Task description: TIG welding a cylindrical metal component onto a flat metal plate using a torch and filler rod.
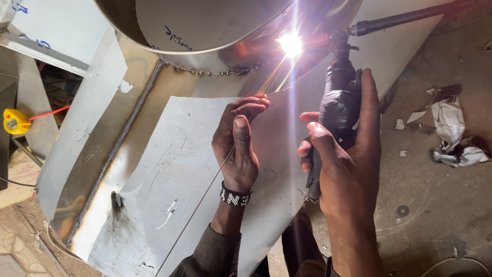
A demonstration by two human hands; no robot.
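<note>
right hand (pixel 344 154) sits closest to the lens, fingers (pixel 312 134) wrapped tight round the black tape-wrapped welding torch handle (pixel 339 102), thumb lying along the far side. the torch's dark hose (pixel 405 18) runs off to the upper right, and its tip is buried in the bright white arc flare (pixel 290 44), so you can't really see the nozzle itself.

left hand (pixel 239 138), with a black and white beaded wristband (pixel 236 196), has its fingertips pinched on a thin straight metal filler rod (pixel 205 191). the rod runs from low in the frame up through the pinch and on toward the arc, its far end lost in the glare.

the arc sits right at the seam where a big curved shiny steel drum (pixel 205 25) meets the flat scratched steel sheet (pixel 174 169) below it. a row of small tack beads (pixel 215 72) shows along that joint to the left of the light, and a long dark welded seam (pixel 118 143) runs down the sheet's left side.

my guess on handling: that rod looks light and whippy, so a pinch fairly near the hot end keeps the tip steady, while the long tail just trails. the torch looks stiffer and heavier with the hose dragging on it, so a full fist grip on the taped part makes sense.

yellow tape measure (pixel 15 122) off at the left, crumpled silvery scraps (pixel 453 133) on the dusty concrete floor (pixel 441 205).
</note>
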